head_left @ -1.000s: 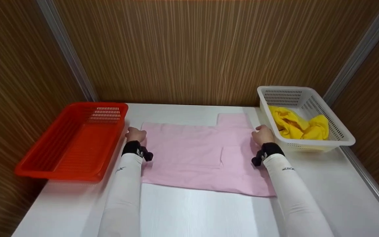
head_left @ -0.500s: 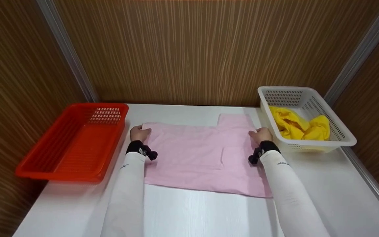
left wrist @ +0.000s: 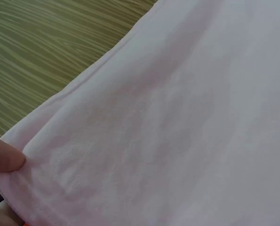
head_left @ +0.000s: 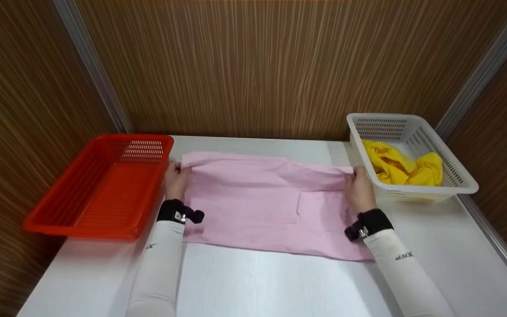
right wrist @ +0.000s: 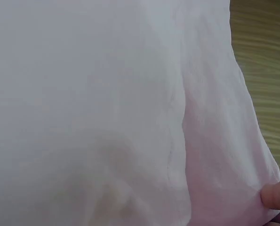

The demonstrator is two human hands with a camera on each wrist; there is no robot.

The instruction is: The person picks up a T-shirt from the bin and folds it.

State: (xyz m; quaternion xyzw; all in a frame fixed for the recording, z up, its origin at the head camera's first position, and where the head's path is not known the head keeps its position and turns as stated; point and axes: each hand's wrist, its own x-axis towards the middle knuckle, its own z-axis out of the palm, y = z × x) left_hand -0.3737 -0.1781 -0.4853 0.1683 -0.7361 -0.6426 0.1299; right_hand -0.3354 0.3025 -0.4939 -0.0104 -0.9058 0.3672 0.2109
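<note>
In the head view, a pink cloth (head_left: 244, 207) lies across the middle of the white table (head_left: 244, 286), between the red basket (head_left: 82, 232) on the left and the white basket (head_left: 425, 189) on the far right, where a yellow cloth (head_left: 427, 169) sits bunched. The left hand (head_left: 177, 181) grips the pink cloth's far left corner and the right hand (head_left: 360, 189) its far right corner; the far edge looks raised between them, while the near edge rests on the table. This seems to be the start of a fold: both hands would do best to travel at one pace, with light outward tension so the middle does not sag.

In the left wrist view, the thumb (left wrist: 7, 156) presses the corner from above, fingers partly visible beneath, a narrow pinch. Soft ripples spread from it, so a gentle pull left should smooth them before laying the edge down.

In the right wrist view, the thumb (right wrist: 277, 194) pinches the other corner, the fingers mostly out of frame. A loose layer edge runs alongside; catching every layer there would probably stop it slipping
</note>
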